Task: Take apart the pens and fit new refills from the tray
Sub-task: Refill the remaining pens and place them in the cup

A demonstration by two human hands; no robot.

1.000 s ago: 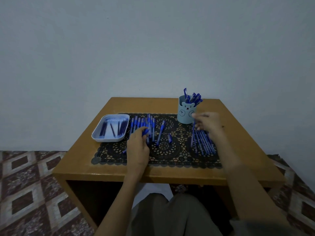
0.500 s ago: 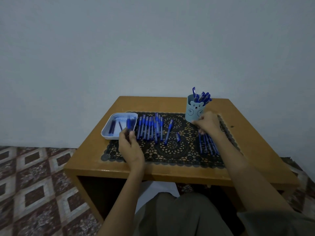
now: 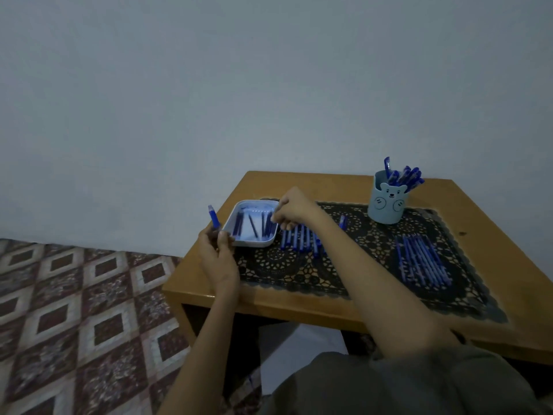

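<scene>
Pens crowd the mat beside the tray.

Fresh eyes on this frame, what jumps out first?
Both hands work at the left end of the table: the right hand is over the white tray, fingertips among the refills, and the left hand grips a blue pen piece upright beside it. Next, the bear-face cup, stuffed with blue pens, stands at the lace mat's far right.

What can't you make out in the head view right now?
Head view only:
1. Whether the right hand pinches a refill in the tray: too small and dim.
2. Lower end of the pen barrel: covered by the left hand.
3. Part of the pen row: behind the right forearm.
</scene>
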